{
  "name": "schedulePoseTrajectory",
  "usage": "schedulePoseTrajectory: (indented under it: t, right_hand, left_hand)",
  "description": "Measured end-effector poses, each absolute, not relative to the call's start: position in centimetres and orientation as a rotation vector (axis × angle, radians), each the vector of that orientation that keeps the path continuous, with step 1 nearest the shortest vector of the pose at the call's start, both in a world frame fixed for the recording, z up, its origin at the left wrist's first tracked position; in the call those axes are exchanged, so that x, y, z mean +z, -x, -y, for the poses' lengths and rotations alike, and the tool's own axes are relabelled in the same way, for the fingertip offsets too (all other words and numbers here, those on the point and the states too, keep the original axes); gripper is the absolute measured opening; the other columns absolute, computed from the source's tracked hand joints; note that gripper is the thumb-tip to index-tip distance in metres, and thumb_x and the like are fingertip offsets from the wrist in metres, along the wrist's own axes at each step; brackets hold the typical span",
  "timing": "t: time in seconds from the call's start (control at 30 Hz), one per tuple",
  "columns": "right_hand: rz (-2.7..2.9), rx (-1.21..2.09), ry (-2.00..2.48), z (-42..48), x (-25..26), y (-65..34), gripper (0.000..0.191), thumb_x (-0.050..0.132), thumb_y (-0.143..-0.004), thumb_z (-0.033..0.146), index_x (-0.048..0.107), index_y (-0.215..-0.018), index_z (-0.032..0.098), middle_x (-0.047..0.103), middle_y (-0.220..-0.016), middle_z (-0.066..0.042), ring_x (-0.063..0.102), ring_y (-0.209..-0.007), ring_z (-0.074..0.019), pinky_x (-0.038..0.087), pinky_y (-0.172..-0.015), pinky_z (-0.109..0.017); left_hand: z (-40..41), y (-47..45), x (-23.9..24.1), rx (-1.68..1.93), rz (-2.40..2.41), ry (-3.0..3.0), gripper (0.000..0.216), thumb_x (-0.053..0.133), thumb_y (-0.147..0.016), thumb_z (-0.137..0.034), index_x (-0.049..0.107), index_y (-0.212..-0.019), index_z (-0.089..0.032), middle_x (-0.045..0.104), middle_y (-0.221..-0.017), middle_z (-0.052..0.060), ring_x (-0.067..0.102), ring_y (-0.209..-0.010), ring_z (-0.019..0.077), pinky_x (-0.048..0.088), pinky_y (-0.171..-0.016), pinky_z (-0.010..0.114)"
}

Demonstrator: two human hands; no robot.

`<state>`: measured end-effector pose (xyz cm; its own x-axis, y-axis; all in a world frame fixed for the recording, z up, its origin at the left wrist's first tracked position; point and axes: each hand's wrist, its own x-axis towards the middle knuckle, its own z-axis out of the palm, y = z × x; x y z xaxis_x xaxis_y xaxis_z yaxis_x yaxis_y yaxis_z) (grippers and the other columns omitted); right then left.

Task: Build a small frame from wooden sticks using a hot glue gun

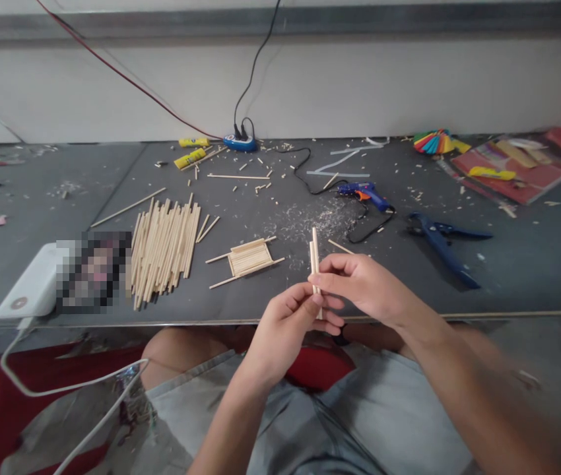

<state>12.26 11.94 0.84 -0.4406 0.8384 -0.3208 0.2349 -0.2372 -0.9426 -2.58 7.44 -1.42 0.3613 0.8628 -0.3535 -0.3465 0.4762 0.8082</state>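
Note:
Near the table's front edge, a few pale wooden sticks [315,254] stand close together, nearly upright, between my two hands. My left hand [290,313] pinches their lower part, while my right hand [352,280] grips them higher up with thumb and fingers. Fingers hide much of the lower ends. Left of my hands lies a small frame of glued sticks [251,257], with longer sticks jutting out along two sides. A large pile of wooden sticks [164,247] sits further left, and a few loose short sticks [206,227] lie beside it.
A blue glue gun [367,193] with a black cord lies behind my right hand. Blue-handled cutters [446,247] rest to the right. A white power bank [35,280] with a cable is at left. Yellow glue tubes [190,158] and a blue power socket [239,142] stand at the back.

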Motion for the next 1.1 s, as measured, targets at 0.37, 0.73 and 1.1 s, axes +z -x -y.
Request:
schedulePoseTrajectory:
  t: [0.37,0.73,1.1]
  right_hand:
    - [1.638,1.634,1.36,-12.5,-0.6,-12.8,0.021,0.058,-0.08,0.037,0.063,-0.077,0.017,0.057,-0.06,0.002,0.052,-0.06,-0.0112,0.04,-0.059,-0.023]
    - [1.36,1.459,1.473,-12.5,-1.6,-16.3,0.03,0.064,-0.076,0.042,0.065,-0.097,0.021,0.057,-0.065,0.003,0.047,-0.056,-0.0098,0.04,-0.057,-0.025]
    - [1.11,0.615,1.675,-16.3,-4.4,-32.3,0.043,0.072,-0.066,0.034,0.06,-0.105,0.02,0.062,-0.101,-0.007,0.058,-0.092,-0.0172,0.042,-0.088,-0.031]
  left_hand:
    - [-7.9,2.1,-2.3,0.877,-0.911,-0.688,0.018,0.056,-0.085,-0.025,0.061,-0.09,-0.009,0.065,-0.087,0.008,0.063,-0.07,0.0139,0.054,-0.069,0.028]
    - [-8.1,2.7,-4.1,0.889,-1.033,-0.703,0.024,0.06,-0.081,-0.034,0.057,-0.089,-0.012,0.065,-0.081,0.006,0.063,-0.068,0.0144,0.053,-0.067,0.029]
    - [-8.3,4.1,-5.3,0.849,-1.079,-0.774,0.02,0.056,-0.084,-0.03,0.054,-0.09,-0.01,0.062,-0.08,0.005,0.062,-0.069,0.0134,0.053,-0.069,0.027]
